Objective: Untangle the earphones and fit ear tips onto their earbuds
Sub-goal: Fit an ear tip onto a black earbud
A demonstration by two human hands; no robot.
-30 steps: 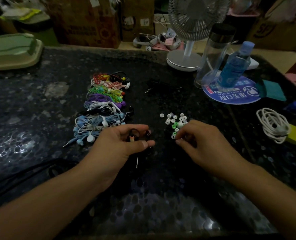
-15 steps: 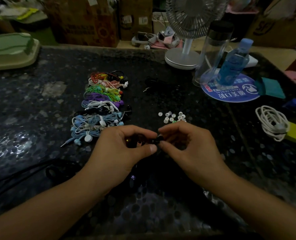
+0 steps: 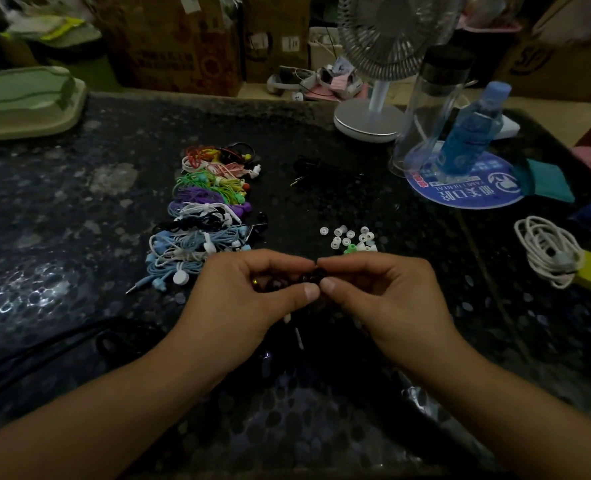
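My left hand (image 3: pixel 249 299) and my right hand (image 3: pixel 380 292) meet fingertip to fingertip above the dark table. Between them sits a small black earbud (image 3: pixel 310 278), pinched by the left thumb and forefinger, with the right thumb and forefinger pinching at its tip. What the right fingers hold is too small and dark to make out. A scatter of white and green ear tips (image 3: pixel 351 239) lies just beyond my right hand. A row of bundled coloured earphones (image 3: pixel 205 216) lies beyond my left hand. A black earphone cable (image 3: pixel 325 169) rests farther back.
A white fan (image 3: pixel 373 116), a clear bottle (image 3: pixel 429 109) and a blue bottle (image 3: pixel 470 133) on a round blue mat (image 3: pixel 467 192) stand at the back right. A coiled white cable (image 3: pixel 546 251) lies by a yellow block at right. A green lidded box (image 3: pixel 23 102) sits back left.
My right hand left the ear tips and came left to meet my left hand. Both hands now pinch the black earbud between them.
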